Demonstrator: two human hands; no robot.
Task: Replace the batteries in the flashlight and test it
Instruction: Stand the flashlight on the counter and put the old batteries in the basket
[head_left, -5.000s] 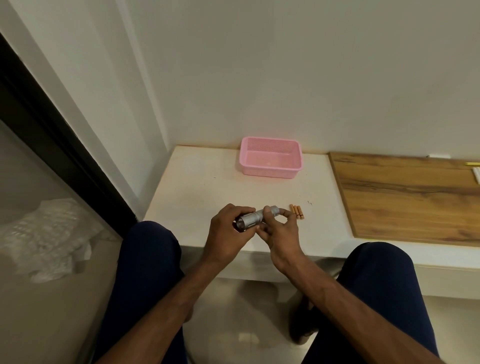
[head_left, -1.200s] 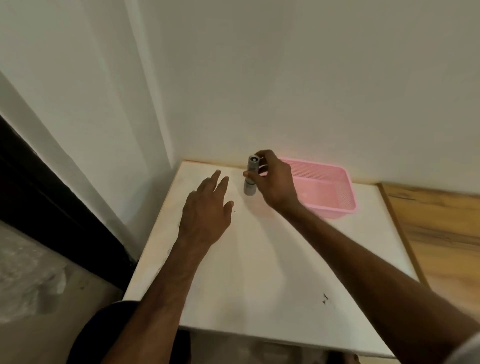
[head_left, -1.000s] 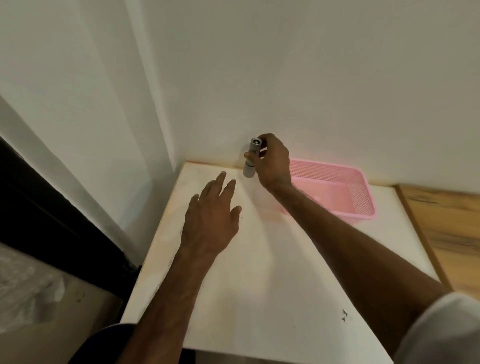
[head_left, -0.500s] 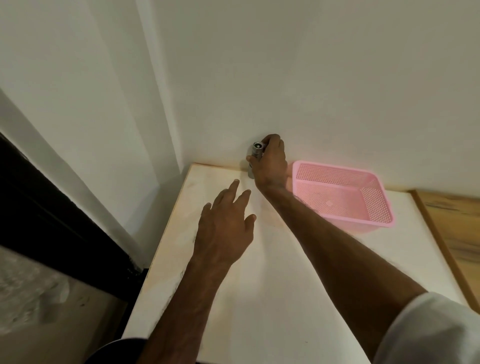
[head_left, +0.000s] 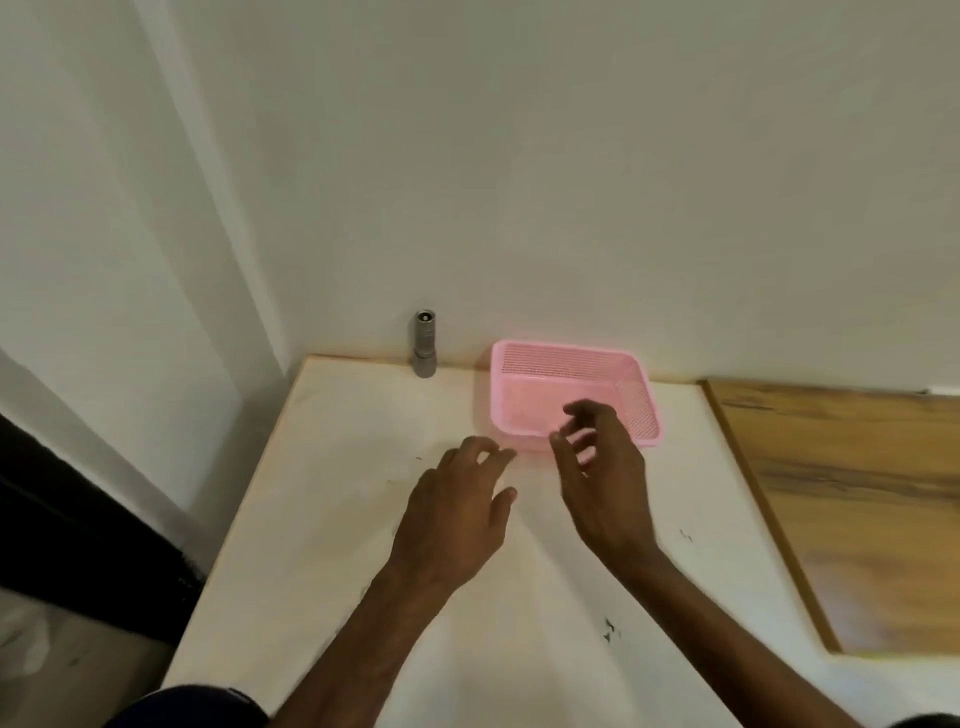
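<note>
Since half a second ago, right hand (head_left: 605, 480) is no longer gripping the flashlight (head_left: 425, 344); it is now hovering well back from it, in front of the near edge of the pink basket (head_left: 639, 387). Flashlight is standing free on its own at the back of the white table (head_left: 332, 519), close against the wall (head_left: 519, 182), left of the basket and apart from it.

Flashlight axis: upright, long axis vertical. One end is resting on the table; the other is facing up, showing a round face. Whether that is lens or tail cap I cannot tell.

Right hand: fingers loosely curled and parted, holding nothing. Left hand (head_left: 457, 512): palm down over the table, fingers bent slightly and a little spread, also holding nothing. Both hands are sitting near each other, not touching.

Count: one flashlight, one basket, two hands. One wooden board (head_left: 852, 499) is lying on the table's right side, its left edge near the basket. Basket interior is looking bare.
</note>
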